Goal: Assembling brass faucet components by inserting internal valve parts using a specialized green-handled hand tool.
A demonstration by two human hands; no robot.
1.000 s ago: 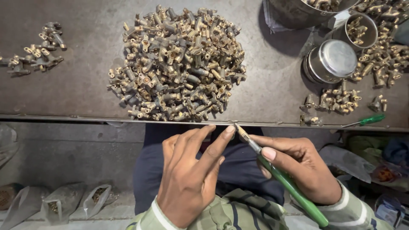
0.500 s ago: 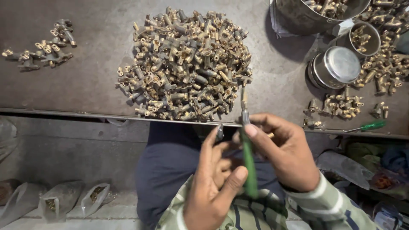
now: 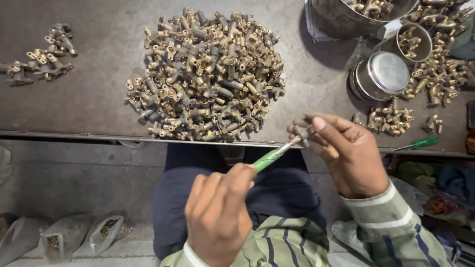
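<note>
While both hands work below the table edge, a green-handled screwdriver meets a small brass fitting.

Clenched around the green handle, the left hand aims the metal shaft up and to the right, its tip touching the fitting, which the right hand pinches between fingertips just in front of the metal worktable. On the table lie a large heap of brass fittings, a smaller cluster at far left, round steel tins, and a second green screwdriver near the right edge.
</note>
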